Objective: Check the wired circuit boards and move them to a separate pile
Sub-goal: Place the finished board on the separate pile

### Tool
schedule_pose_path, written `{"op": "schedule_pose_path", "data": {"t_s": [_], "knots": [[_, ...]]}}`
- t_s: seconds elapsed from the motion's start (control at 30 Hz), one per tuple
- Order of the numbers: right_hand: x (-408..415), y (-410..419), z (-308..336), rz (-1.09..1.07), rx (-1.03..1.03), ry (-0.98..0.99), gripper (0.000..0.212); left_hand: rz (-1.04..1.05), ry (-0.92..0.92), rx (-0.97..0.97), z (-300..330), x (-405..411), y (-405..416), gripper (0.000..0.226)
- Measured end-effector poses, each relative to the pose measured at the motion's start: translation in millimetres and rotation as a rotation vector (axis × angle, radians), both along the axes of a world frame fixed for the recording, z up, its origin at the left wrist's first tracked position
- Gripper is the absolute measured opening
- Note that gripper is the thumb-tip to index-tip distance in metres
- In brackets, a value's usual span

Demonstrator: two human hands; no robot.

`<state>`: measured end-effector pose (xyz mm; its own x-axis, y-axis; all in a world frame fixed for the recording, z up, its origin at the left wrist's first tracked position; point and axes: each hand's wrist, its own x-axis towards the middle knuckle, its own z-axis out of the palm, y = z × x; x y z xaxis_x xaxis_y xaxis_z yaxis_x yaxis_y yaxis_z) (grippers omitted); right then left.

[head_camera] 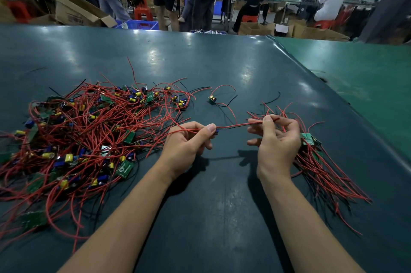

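Stretching 1 red wire (233, 127) between both hands, I pinched it with my left hand (189, 146) near a small blue component and with my right hand (275, 139) at its other end, thumb and forefinger closed on it, the remaining fingers loosely curled. The unsorted heap of wired circuit boards (89, 130) lay on the bench (222, 68) to my left. The separate pile (322, 161) lay just right of my right hand. 1 stray board (212, 99) sat between them, farther back.
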<state>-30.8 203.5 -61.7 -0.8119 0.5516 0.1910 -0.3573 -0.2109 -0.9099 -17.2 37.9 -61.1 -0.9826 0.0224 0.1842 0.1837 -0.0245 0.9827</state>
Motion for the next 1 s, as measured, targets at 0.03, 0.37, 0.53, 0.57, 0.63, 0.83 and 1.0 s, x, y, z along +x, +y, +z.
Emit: {"op": "schedule_pose_path", "data": {"t_s": [0.03, 0.37, 0.53, 0.57, 0.63, 0.83, 1.0], "knots": [[0.7, -1.7, 1.7, 0.092, -0.079, -0.046, 0.012, 0.006, -0.002, 0.027, 0.6, 0.1, 0.3, 0.022], [8.1, -15.8, -2.7, 0.451, 0.097, -0.146, 0.015, -0.024, 0.021, -0.063, 2.0, 1.7, 0.3, 0.021], [4.6, -14.2, -2.8, 0.329, 0.121, -0.116, 0.011, -0.021, 0.022, -0.067, 1.7, 0.9, 0.1, 0.021], [3.8, -13.4, -2.8, 0.305, 0.106, -0.117, 0.011, -0.023, 0.023, -0.072, 1.4, 0.5, 0.1, 0.021], [1.2, -10.4, -3.1, 0.232, 0.061, -0.115, 0.015, -0.021, 0.024, -0.073, 0.6, 0.3, 0.4, 0.021], [-5.4, -0.4, -3.1, -0.003, -0.042, -0.101, 0.015, -0.001, 0.041, -0.062, -1.2, -0.3, 0.1, 0.022], [-7.4, 1.0, -6.5, 0.028, -0.044, -0.122, 0.018, 0.132, 0.063, -0.134, -4.1, -2.9, 1.6, 0.024]]}}
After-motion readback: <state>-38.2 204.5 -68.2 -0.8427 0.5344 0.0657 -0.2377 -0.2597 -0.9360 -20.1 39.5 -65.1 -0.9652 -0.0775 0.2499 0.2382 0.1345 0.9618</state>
